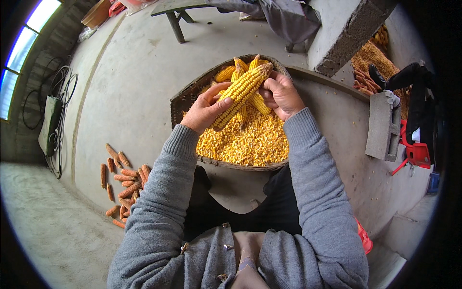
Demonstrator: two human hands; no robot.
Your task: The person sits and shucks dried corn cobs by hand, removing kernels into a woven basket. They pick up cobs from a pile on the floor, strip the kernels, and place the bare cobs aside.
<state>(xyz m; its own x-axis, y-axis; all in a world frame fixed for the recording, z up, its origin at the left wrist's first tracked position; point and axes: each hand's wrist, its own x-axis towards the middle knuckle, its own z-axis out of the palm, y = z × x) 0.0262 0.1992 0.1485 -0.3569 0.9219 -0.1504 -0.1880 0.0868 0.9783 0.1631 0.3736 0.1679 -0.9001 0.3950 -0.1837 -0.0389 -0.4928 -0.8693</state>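
An ear of corn with its yellow kernels on is held slanting over a woven basket. My left hand grips its lower part, thumb on top. At its upper tip, my right hand has its fingers curled against the cob. Beneath both hands, loose corn kernels fill the near side of the basket. Several more yellow ears lie at its far side, partly hidden by the held ear and my hands.
Bare corncobs lie piled on the floor at left. A wooden bench stands beyond the basket. At right are a concrete block, a red plastic chair and a person's dark-clothed leg beside a kernel heap.
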